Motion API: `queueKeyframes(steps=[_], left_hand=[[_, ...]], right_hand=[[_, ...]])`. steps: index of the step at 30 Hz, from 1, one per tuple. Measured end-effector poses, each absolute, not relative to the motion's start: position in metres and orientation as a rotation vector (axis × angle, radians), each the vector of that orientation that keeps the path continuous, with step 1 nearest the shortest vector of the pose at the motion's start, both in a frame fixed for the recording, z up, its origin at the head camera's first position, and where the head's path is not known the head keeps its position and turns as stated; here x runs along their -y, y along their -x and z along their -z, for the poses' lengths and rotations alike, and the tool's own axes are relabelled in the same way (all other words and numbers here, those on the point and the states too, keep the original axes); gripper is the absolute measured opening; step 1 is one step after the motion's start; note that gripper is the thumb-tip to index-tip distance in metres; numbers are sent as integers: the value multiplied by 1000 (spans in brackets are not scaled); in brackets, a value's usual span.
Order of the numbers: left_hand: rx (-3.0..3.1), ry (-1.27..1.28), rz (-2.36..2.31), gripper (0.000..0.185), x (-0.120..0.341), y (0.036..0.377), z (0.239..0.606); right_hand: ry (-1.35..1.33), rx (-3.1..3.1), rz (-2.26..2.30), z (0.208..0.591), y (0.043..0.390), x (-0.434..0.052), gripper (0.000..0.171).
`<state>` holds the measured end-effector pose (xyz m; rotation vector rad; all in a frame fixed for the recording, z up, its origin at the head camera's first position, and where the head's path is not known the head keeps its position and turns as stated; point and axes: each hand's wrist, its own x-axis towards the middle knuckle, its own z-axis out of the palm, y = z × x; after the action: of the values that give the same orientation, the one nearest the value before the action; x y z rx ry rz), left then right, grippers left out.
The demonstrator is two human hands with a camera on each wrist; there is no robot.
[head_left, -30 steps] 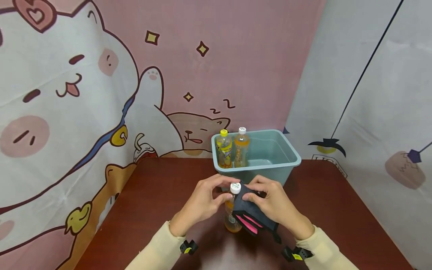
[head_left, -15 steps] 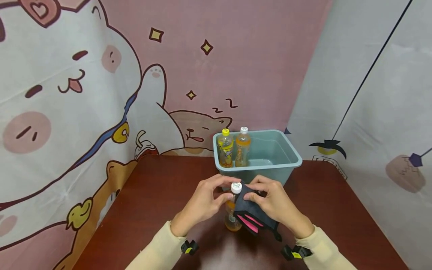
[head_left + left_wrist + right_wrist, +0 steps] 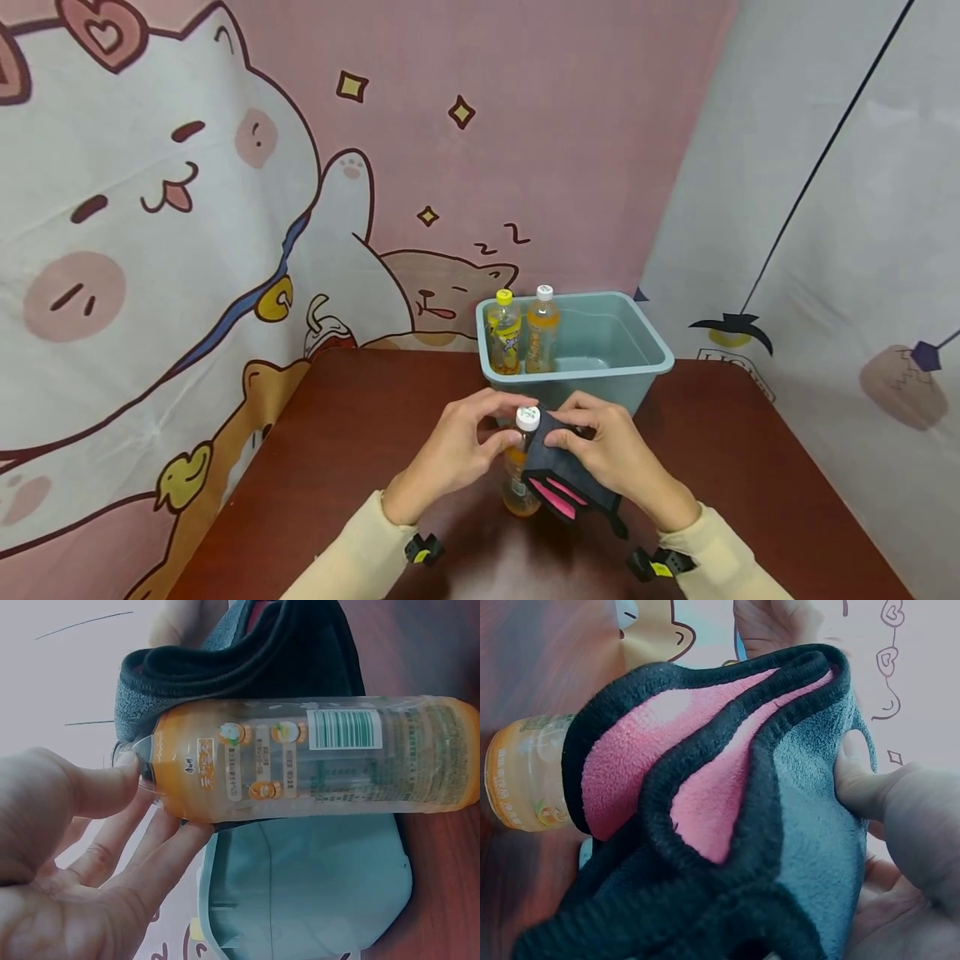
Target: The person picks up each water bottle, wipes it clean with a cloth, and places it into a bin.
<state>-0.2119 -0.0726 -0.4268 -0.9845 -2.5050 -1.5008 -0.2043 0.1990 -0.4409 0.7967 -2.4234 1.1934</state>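
An orange drink bottle point(image 3: 519, 475) is being kept upright on the brown table point(image 3: 337, 450), just in front of a blue tub point(image 3: 645, 354), its neck being pinched by the curled fingers of the left hand point(image 3: 457, 454). A dark grey cloth point(image 3: 558, 479) with pink lining is being gripped by the right hand point(image 3: 618, 454) and pressed against the bottle's right side. Two more bottles point(image 3: 525, 337) are being held upright inside the tub.

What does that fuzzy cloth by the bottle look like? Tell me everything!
The cloth is soft and fleecy, grey outside and pink inside, with a thick black edge. It is folded and bunched, so the pink folds show. The right hand grips it and presses it against the side of the upright orange drink bottle, just below the white cap.
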Motion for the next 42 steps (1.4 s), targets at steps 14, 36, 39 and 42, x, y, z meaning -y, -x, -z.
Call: queueKeyframes(steps=[14, 36, 39, 42], left_hand=[[2498, 1014, 1534, 53, 75, 213, 427], [2480, 1039, 1440, 51, 75, 212, 425], [2485, 1036, 1424, 51, 75, 211, 426], [2486, 1040, 1404, 52, 75, 211, 426]], right_hand=[[-819, 2420, -1167, 448, 208, -202, 32], [-1066, 2741, -879, 518, 214, -205, 10], [-1067, 2782, -893, 522, 215, -203, 13], [-1041, 2802, -947, 521, 215, -203, 19]])
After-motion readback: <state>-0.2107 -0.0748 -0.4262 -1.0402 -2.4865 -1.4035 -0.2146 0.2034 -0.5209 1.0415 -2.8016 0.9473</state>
